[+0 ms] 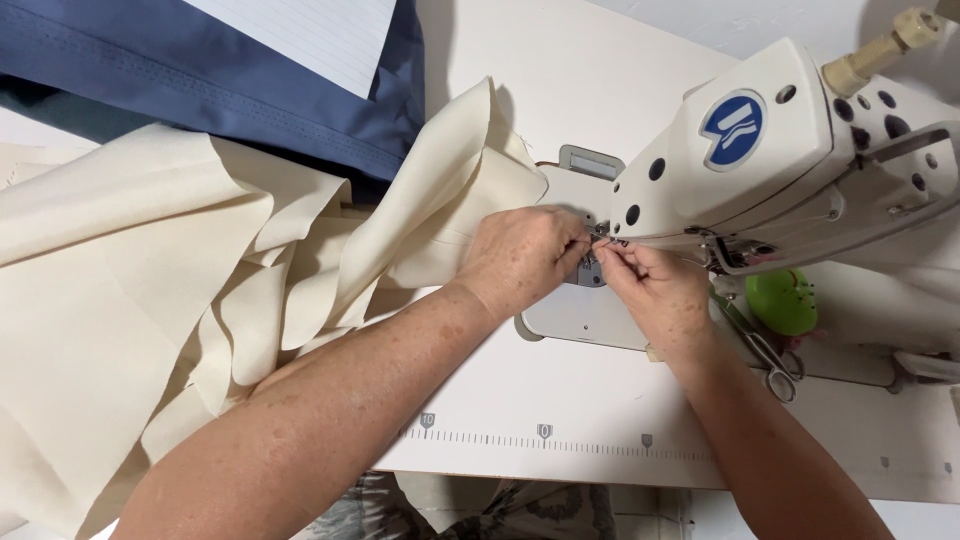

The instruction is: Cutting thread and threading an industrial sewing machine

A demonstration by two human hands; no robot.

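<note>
left hand point(525, 258): fingertips pinched at the needle area of the white industrial sewing machine point(770, 160); held item too small to tell
right hand point(655, 285): pinched there too, same doubt
cream woven fabric point(200, 270): bunched left of the needle, touching left hand
progress: no seam visible; likely still setup
nearby: metal scissors point(770, 360), navy cloth point(200, 70)

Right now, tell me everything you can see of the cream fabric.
The cream fabric is plain, matte woven cloth, apparently cotton. It lies in several loose, overlapping folds across the left of the white table, over a blue cloth. One folded end rises and runs toward the needle area of the white sewing machine. The left forearm rests on it; the left hand lies on its end beside the right hand.
</note>
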